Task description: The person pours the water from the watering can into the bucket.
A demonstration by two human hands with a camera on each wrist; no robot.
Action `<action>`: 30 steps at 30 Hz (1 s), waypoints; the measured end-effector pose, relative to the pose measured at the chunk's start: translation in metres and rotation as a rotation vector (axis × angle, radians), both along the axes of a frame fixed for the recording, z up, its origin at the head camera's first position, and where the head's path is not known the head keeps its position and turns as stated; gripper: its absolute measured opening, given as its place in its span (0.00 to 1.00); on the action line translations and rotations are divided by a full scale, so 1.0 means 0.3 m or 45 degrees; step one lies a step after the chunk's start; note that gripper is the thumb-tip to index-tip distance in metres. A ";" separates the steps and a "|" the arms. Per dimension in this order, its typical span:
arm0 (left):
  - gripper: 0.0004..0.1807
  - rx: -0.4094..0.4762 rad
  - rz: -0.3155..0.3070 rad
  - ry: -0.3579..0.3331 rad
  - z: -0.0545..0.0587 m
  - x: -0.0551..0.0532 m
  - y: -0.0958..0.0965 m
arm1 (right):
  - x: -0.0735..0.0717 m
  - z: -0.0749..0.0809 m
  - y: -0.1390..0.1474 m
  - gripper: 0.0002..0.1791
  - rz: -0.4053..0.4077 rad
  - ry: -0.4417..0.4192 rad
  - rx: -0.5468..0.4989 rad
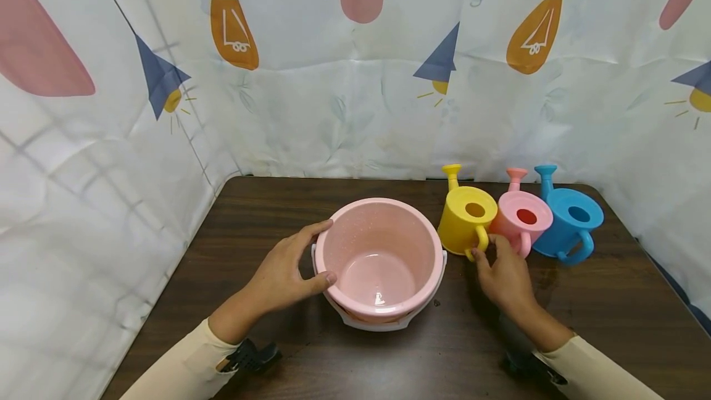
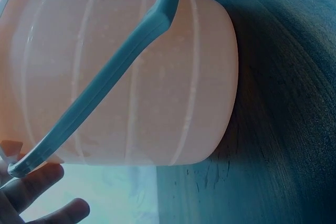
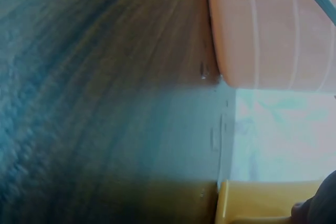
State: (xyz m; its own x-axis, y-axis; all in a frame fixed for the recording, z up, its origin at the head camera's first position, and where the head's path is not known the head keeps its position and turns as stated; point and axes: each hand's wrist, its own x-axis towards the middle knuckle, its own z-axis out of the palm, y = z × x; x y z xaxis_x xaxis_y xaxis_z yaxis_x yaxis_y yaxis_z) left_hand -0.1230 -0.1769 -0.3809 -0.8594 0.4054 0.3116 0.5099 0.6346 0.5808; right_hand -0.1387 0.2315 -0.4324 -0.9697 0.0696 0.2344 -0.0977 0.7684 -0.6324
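A pink bucket (image 1: 383,313) with a light handle stands upright on the dark table. My left hand (image 1: 286,267) rests against its left rim, thumb and index finger spread along the edge. In the left wrist view, fingers (image 2: 37,184) show beside the lower end of the bucket's handle (image 2: 115,77). To the right, my right hand (image 1: 507,276) pinches the lower handle of a yellow watering can (image 1: 458,227). The right wrist view shows a fingertip (image 3: 302,211) at the yellow can (image 3: 262,195). A pink watering can (image 1: 502,224) stands just beyond that hand.
A blue watering can (image 1: 555,236) stands at the right end of the row. The dark wooden table (image 1: 250,202) backs onto a printed white curtain (image 1: 311,128), which also hangs along both sides. Small wet spots lie near the bucket.
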 end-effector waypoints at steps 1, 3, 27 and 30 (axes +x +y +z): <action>0.46 0.000 0.000 0.004 -0.001 0.000 -0.001 | 0.002 0.003 0.001 0.23 -0.003 0.004 0.004; 0.47 0.001 -0.002 0.010 -0.002 -0.001 -0.003 | 0.004 0.008 0.002 0.22 0.001 0.013 0.005; 0.47 0.012 -0.012 0.007 -0.005 -0.004 -0.002 | 0.055 0.153 0.039 0.23 -0.002 0.158 0.035; 0.47 0.012 -0.009 -0.001 -0.003 -0.001 -0.002 | 0.059 0.178 0.051 0.23 0.011 0.191 0.030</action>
